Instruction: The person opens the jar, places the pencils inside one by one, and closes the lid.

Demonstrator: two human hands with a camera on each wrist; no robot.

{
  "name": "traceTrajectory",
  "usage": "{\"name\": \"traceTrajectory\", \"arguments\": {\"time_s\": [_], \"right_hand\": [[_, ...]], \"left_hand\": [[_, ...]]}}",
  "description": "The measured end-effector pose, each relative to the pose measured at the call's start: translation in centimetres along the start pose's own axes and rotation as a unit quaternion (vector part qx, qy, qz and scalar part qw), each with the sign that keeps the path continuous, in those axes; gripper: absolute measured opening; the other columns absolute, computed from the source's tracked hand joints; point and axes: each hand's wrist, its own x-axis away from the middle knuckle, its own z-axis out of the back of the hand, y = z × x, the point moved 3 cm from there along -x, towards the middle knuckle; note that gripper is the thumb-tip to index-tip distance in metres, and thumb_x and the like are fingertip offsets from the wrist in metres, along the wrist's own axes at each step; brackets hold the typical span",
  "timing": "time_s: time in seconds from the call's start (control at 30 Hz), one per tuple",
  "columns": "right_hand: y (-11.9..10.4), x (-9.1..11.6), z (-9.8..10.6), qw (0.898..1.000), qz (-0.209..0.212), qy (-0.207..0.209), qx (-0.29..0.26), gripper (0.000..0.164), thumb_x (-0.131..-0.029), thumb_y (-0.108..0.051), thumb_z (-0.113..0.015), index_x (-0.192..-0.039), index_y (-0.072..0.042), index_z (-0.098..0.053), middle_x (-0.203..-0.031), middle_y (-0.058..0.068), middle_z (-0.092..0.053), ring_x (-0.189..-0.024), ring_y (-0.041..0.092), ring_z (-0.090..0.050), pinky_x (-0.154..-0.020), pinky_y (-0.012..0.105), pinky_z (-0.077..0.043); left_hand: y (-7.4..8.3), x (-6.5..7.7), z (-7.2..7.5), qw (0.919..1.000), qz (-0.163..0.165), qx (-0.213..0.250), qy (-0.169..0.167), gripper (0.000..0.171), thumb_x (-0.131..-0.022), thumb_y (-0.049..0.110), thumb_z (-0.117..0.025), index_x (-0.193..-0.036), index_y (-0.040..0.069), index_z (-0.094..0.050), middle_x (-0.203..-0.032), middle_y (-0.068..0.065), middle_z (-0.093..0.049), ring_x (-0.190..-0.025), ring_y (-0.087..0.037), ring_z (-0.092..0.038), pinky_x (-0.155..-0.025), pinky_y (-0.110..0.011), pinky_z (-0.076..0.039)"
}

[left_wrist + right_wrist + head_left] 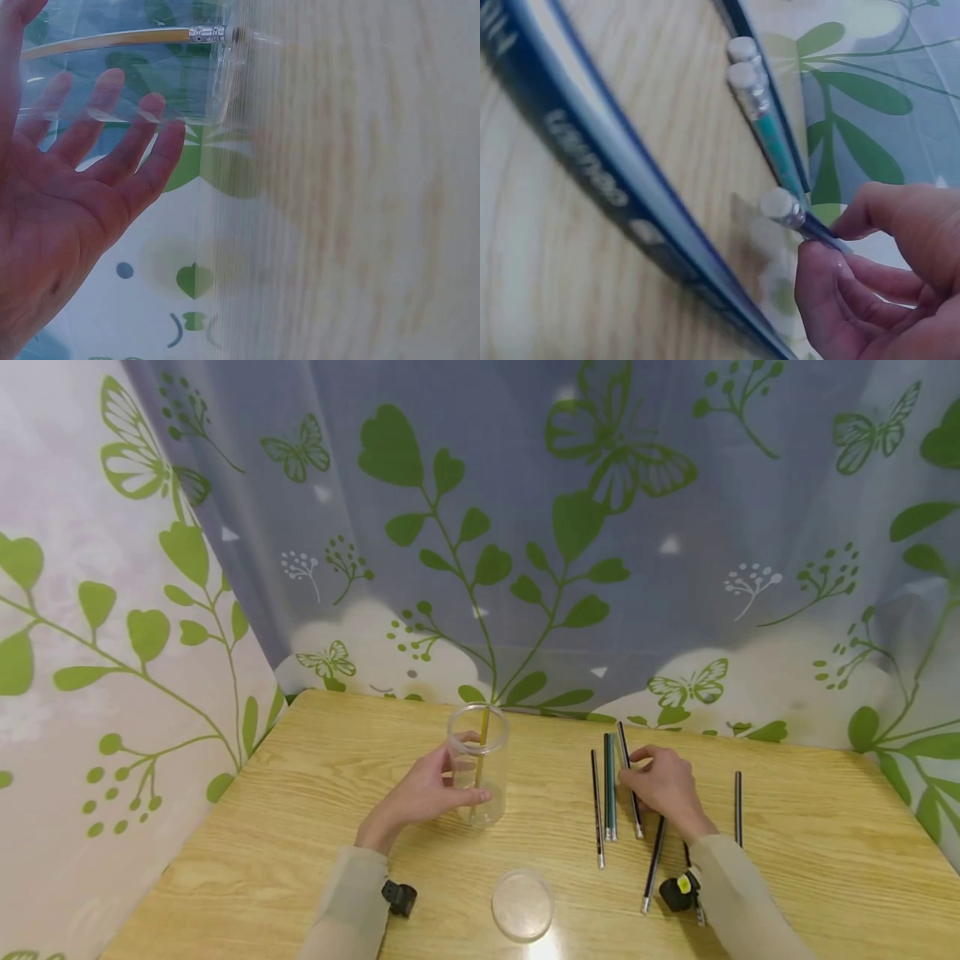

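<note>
A clear plastic jar (495, 772) stands upright on the wooden table with a yellow pencil (484, 731) leaning inside it. My left hand (427, 789) holds the jar from the left, thumb across the front and fingers around the far side. In the left wrist view, the yellow pencil's metal ferrule (206, 34) is near the jar's base. My right hand (663, 783) pinches a dark pencil (624, 742), whose white eraser (778, 204) shows in the right wrist view. Just left of it lie green pencils (611, 785) and another dark pencil (597, 810).
A round clear lid (522, 906) lies in front of the jar. Beneath the right wrist is a dark pencil (654, 864), with another (738, 810) farther right. A patterned curtain (525, 610) hangs along the table's back edge.
</note>
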Motion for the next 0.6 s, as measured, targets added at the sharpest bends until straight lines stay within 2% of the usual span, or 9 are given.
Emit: {"name": "traceTrajectory", "arguments": {"time_s": [0.17, 0.4, 0.6], "right_hand": [[-0.7, 0.7, 0.9, 0.999, 0.003, 0.03, -0.022, 0.042, -0.095, -0.021, -0.065, -0.129, 0.003, -0.06, -0.091, 0.018, -0.071, -0.056, 0.02, -0.066, -0.052, 0.035, -0.057], [-2.3, 1.9, 2.1, 0.996, 0.007, 0.053, -0.077, 0.042, -0.095, -0.019, -0.064, -0.131, 0.001, -0.058, -0.104, 0.018, -0.065, -0.068, 0.026, -0.07, -0.062, 0.038, -0.064], [-3.4, 2.6, 2.8, 0.992, 0.0, 0.072, -0.102, 0.046, -0.094, -0.02, -0.064, -0.135, -0.002, -0.058, -0.108, 0.014, -0.065, -0.074, 0.018, -0.069, -0.066, 0.038, -0.065]], "left_hand": [[0.0, 0.1, 0.0, 1.0, -0.001, -0.001, 0.0, 0.082, -0.085, 0.032, -0.085, -0.153, 0.028, -0.041, -0.157, -0.007, -0.047, -0.14, -0.036, -0.052, -0.115, -0.053, -0.046], [0.1, 0.2, 0.0, 0.9999, 0.003, 0.014, -0.006, 0.082, -0.085, 0.029, -0.085, -0.154, 0.028, -0.041, -0.156, -0.008, -0.049, -0.139, -0.038, -0.052, -0.104, -0.053, -0.055], [-0.1, 0.3, 0.0, 0.9996, 0.008, 0.025, -0.01, 0.082, -0.086, 0.03, -0.084, -0.154, 0.03, -0.04, -0.155, -0.009, -0.049, -0.139, -0.039, -0.052, -0.102, -0.052, -0.056]]}}
